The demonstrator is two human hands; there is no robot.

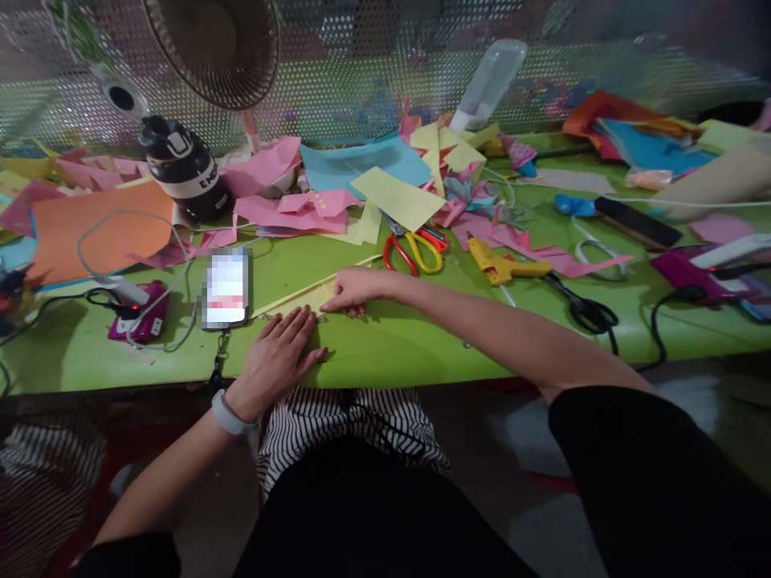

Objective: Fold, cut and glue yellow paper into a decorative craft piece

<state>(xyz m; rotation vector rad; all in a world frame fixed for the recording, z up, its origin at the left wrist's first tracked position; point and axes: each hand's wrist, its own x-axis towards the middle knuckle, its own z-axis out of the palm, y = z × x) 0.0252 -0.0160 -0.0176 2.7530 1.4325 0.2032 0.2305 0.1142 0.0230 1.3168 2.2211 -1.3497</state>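
A folded strip of yellow paper [293, 301] lies slantwise on the green table in front of me. My left hand [278, 349] rests flat on its near side, fingers stretched out and slightly spread. On the strip's middle, my right hand [355, 289] is closed with curled fingers, its thumb side pressing the paper; the fingertips are partly hidden. Just left of the strip lies a lit phone [226, 289], its screen blurred out. Beyond my right hand are scissors with red handles [401, 255] and a yellow-handled tool [425, 252], both partly under yellow paper.
A yellow glue gun [503, 261] and black-handled scissors [590, 313] lie to the right. Purple power strips [141, 313] with cables sit on both sides. Along the back are coloured paper scraps [295, 213], a black bottle [186, 172], a fan [217, 48] and a clear bottle [491, 80].
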